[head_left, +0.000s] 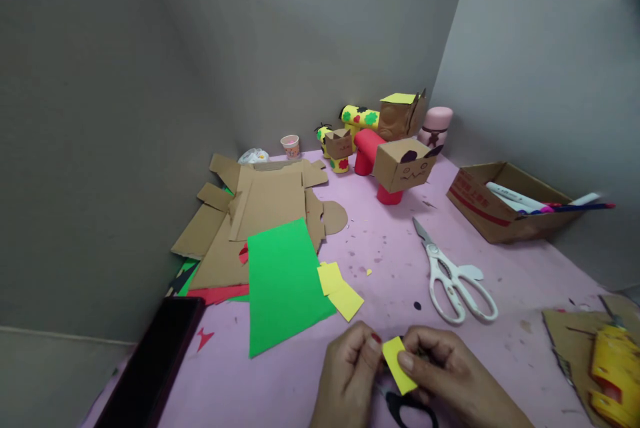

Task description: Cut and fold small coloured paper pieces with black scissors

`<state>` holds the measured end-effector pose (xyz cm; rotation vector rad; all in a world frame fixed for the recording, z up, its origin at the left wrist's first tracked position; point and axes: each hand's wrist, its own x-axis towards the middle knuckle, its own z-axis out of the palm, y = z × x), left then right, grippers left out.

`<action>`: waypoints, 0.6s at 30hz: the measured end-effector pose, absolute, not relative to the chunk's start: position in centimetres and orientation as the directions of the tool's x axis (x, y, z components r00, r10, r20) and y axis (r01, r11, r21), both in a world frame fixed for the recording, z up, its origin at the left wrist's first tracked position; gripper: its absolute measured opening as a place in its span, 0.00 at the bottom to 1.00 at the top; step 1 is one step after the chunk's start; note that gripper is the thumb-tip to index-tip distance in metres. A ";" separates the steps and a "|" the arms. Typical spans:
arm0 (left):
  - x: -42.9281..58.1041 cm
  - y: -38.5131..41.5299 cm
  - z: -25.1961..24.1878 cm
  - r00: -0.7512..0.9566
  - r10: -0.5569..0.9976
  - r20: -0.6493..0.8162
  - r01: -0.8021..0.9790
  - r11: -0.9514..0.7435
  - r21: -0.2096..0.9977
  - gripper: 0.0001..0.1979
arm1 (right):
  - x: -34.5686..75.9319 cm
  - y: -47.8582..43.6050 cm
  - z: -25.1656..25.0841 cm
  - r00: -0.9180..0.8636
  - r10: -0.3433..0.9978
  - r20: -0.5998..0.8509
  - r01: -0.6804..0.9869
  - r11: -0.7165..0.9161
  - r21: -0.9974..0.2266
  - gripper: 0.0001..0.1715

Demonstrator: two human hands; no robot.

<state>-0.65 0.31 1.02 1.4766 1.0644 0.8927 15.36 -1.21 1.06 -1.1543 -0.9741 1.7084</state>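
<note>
My left hand (pixel 347 371) and my right hand (pixel 445 368) meet near the bottom edge and pinch a small yellow paper piece (pixel 399 365) between their fingertips. A black scissor handle (pixel 410 409) lies just below them on the pink table (pixel 520 281). Two more yellow paper scraps (pixel 339 289) rest beside a green paper sheet (pixel 283 281) just beyond my left hand. White scissors (pixel 453 275) lie shut, farther out to the right.
Flat cardboard pieces (pixel 260 211) are piled at the left. Cardboard-and-tube figures (pixel 385 148) and a small cup (pixel 291 146) stand by the back wall. A cardboard box with markers (pixel 505 205) sits right. A yellow glue gun (pixel 617 368) lies bottom right, a dark phone (pixel 155 361) bottom left.
</note>
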 end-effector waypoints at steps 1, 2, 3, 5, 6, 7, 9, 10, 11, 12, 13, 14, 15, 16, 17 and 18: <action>-0.8 0.3 1.2 0.266 0.962 0.066 0.183 -0.118 0.976 0.14 | 15.4 -1.2 1.0 -0.220 0.923 -0.315 -0.251 -0.366 -0.896 0.21; -1.0 0.4 1.4 0.235 0.955 0.180 0.220 -0.232 0.947 0.10 | 15.5 -1.2 1.0 -0.209 0.921 -0.328 -0.288 -0.378 -0.880 0.21; -1.1 0.5 1.6 0.249 0.915 0.318 0.260 -0.380 0.888 0.05 | 15.6 -1.1 1.0 -0.197 0.919 -0.340 -0.322 -0.388 -0.863 0.20; -1.2 0.8 1.9 0.369 0.735 0.569 0.294 -0.673 0.678 0.08 | 15.6 -1.1 0.9 -0.187 0.915 -0.357 -0.394 -0.403 -0.826 0.20; -1.2 0.9 2.0 0.434 0.631 0.643 0.282 -0.773 0.568 0.09 | 15.5 -1.1 0.9 -0.194 0.911 -0.364 -0.426 -0.412 -0.806 0.19; -1.1 1.0 2.1 0.475 0.549 0.688 0.265 -0.834 0.483 0.09 | 15.5 -1.2 0.9 -0.208 0.905 -0.370 -0.450 -0.424 -0.786 0.19; -1.0 1.1 2.2 0.483 0.490 0.726 0.257 -0.872 0.417 0.07 | 15.3 -1.3 0.9 -0.235 0.898 -0.371 -0.480 -0.439 -0.759 0.19; -1.0 1.1 2.3 0.472 0.489 0.734 0.252 -0.872 0.420 0.07 | 15.3 -1.4 0.9 -0.237 0.897 -0.372 -0.488 -0.441 -0.753 0.18; -1.0 1.0 2.3 0.460 0.491 0.740 0.235 -0.871 0.431 0.06 | 15.2 -1.4 1.0 -0.241 0.896 -0.373 -0.491 -0.444 -0.750 0.17; -1.1 1.0 2.2 0.447 0.503 0.740 0.217 -0.863 0.456 0.06 | 15.2 -1.5 1.0 -0.243 0.896 -0.373 -0.493 -0.445 -0.748 0.16; -1.1 0.8 2.2 0.435 0.529 0.728 0.198 -0.845 0.496 0.06 | 15.2 -1.5 1.1 -0.242 0.896 -0.373 -0.489 -0.445 -0.750 0.16; -1.1 0.7 2.0 0.422 0.575 0.701 0.177 -0.810 0.559 0.06 | 15.2 -1.5 1.3 -0.238 0.898 -0.371 -0.478 -0.441 -0.760 0.16; -1.1 0.5 1.9 0.397 0.644 0.654 0.156 -0.750 0.643 0.05 | 15.2 -1.5 1.4 -0.229 0.903 -0.364 -0.456 -0.430 -0.779 0.17; -0.9 0.3 1.7 0.355 0.730 0.584 0.132 -0.657 0.742 0.04 | 15.2 -1.5 1.5 -0.221 0.910 -0.351 -0.425 -0.414 -0.805 0.17; -0.7 0.1 1.5 0.298 0.820 0.489 0.092 -0.534 0.840 0.03 | 15.2 -1.5 1.7 -0.207 0.919 -0.336 -0.390 -0.392 -0.833 0.17; -0.5 -0.1 1.3 0.232 0.898 0.374 0.029 -0.391 0.920 0.02 | 15.2 -1.5 1.8 -0.186 0.930 -0.317 -0.355 -0.365 -0.861 0.17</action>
